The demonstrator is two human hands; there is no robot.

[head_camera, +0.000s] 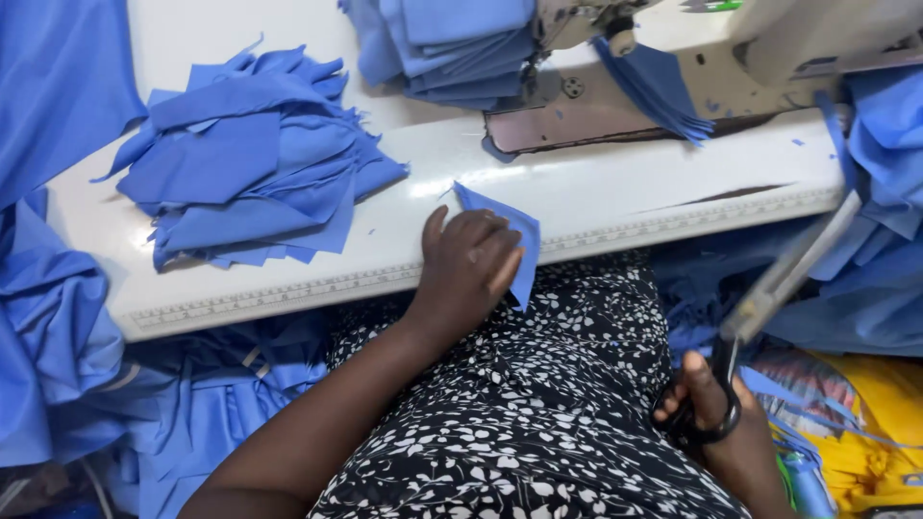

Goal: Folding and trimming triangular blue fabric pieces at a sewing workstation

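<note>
At the table edge (pixel 288 288), hands grip: left (pixel 468 269) blue fabric piece (pixel 510 235), right (pixel 711 404) scissors (pixel 779 279).

Fabric pile (pixel 255 159) on table (pixel 615 187) left; sewing machine (pixel 692 72) behind, right; folded stack (pixel 452 48) btwn.

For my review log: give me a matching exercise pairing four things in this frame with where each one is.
1 small blue fabric piece
2 scissors
3 pile of blue fabric pieces
4 sewing machine

a far right of the table
b in the right hand
c on the table's left part
d under the left hand, at the table edge

Pairs: 1-d, 2-b, 3-c, 4-a
</note>
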